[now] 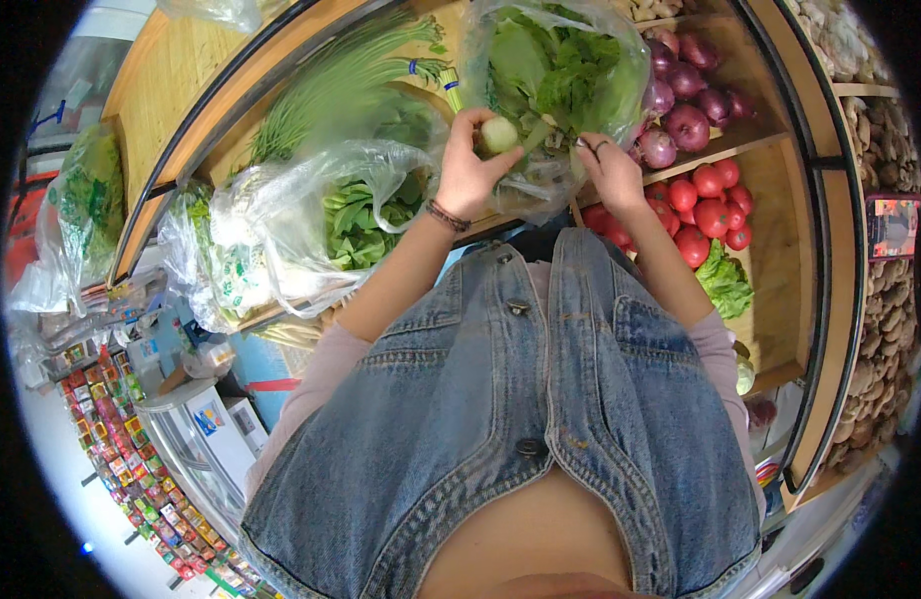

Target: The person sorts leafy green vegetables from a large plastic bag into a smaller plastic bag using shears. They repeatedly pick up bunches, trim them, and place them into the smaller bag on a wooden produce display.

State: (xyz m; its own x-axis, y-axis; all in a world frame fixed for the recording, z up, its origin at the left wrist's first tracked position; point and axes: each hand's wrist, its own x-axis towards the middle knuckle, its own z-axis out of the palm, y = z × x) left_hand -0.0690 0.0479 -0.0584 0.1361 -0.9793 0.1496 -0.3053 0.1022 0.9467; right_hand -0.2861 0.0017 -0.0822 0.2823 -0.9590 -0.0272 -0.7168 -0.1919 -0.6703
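Observation:
My left hand (472,161) holds the pale green, rounded end of a leafy vegetable (499,135) between thumb and fingers. To its right, my right hand (609,168) is at the lower stems of the greens, its fingertips pinched together near the edge of a clear plastic bag (631,75). Whether a stem or the bag lies between those fingertips is too small to tell. Large green leaves (580,64) fill the bag just beyond both hands. A small bundle with a blue band (451,82) lies above my left hand.
Red onions (686,127) and tomatoes (711,213) fill wooden compartments at right, with a leafy green (725,281) below. Long thin greens (333,86) and plastic bags of leafy vegetables (363,224) lie at left. Black-edged wooden rails (831,224) cross between bins; a phone (893,227) lies far right.

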